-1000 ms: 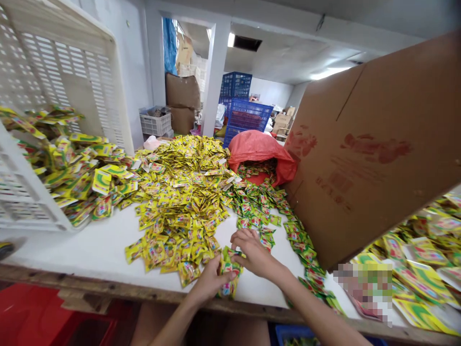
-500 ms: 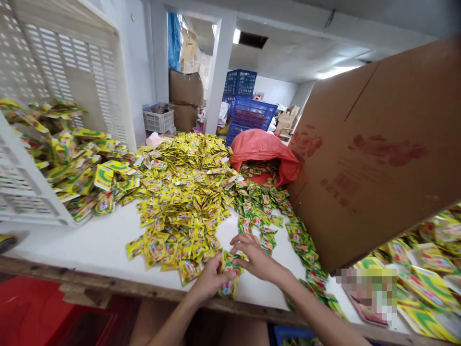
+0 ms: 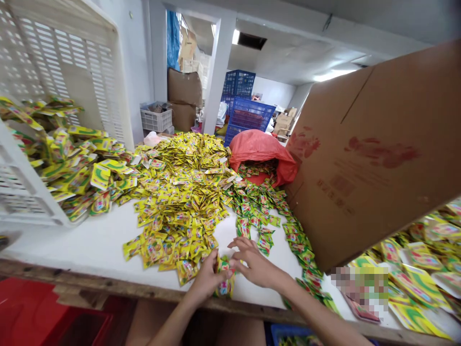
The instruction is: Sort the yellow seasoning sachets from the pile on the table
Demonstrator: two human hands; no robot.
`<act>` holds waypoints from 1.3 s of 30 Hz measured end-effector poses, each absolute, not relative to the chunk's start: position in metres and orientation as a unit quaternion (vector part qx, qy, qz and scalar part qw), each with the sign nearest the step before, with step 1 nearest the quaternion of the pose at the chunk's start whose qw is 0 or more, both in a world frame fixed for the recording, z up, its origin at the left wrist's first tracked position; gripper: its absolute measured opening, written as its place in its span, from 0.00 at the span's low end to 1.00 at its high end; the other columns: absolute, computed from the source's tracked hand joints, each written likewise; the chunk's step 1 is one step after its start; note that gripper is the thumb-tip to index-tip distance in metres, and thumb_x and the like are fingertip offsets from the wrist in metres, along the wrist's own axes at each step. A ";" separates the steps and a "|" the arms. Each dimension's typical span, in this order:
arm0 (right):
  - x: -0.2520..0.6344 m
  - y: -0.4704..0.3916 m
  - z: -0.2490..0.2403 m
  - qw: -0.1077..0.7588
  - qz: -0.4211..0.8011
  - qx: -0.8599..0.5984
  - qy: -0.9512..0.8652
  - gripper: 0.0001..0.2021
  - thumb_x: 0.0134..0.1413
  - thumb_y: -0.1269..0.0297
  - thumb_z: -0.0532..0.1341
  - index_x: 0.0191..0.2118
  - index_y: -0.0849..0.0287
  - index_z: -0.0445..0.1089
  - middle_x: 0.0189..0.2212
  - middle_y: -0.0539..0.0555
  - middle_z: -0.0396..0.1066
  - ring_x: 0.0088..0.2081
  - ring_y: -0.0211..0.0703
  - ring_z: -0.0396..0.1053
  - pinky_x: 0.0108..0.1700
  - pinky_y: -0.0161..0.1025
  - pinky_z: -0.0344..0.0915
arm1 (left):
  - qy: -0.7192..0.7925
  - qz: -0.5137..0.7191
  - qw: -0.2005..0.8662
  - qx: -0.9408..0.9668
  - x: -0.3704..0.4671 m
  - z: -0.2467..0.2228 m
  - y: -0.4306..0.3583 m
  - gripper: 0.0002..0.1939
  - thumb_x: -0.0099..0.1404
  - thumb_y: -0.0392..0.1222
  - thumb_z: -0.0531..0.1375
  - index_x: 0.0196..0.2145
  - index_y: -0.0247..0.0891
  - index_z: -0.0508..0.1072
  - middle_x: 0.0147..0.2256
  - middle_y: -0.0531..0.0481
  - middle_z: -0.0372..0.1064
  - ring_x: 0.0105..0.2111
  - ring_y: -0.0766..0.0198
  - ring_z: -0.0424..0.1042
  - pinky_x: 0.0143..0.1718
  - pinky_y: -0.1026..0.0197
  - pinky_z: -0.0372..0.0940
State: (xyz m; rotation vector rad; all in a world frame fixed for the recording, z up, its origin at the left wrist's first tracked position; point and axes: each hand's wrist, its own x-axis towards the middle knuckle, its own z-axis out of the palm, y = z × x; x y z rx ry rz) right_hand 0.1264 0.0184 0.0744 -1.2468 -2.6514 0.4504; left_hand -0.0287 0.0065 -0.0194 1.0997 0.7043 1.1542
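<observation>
My left hand (image 3: pixel 209 276) is closed on small candy packets (image 3: pixel 225 284), yellow and green, pinched under the thumb close to the table's front edge. Over the right side of those packets hovers my right hand (image 3: pixel 254 262), its fingers curved and apart, the lower fingertips at the packets' edge. Whether they touch is hard to make out. A wide heap of yellow packets (image 3: pixel 180 206) spreads to the left of both hands. Green packets (image 3: pixel 248 202) lie beyond and to the right, spilling from a red sack (image 3: pixel 261 146).
At left, a white crate (image 3: pixel 122 96) lies tipped with larger yellow packs (image 3: pixel 82 178). A big cardboard box (image 3: pixel 360 144) leans at right, with more packs (image 3: pixel 421 269) beside it. The table's wooden edge (image 3: pixel 151 292) runs below my hands. Blue crates (image 3: pixel 250 115) stand behind.
The right hand's lower fingers have come slightly closer to the packets in my left hand. The whole view has shifted a little.
</observation>
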 end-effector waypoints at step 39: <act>0.124 0.022 0.081 0.115 0.073 -0.415 -0.900 0.11 0.51 0.73 0.58 0.40 0.58 0.59 0.35 0.52 0.66 0.39 0.44 0.62 0.44 0.41 0.51 | 0.303 0.497 0.640 0.502 -0.028 -0.028 0.004 0.23 0.52 0.38 0.62 0.46 0.37 0.61 0.41 0.47 0.69 0.41 0.58 0.67 0.42 0.59 0.61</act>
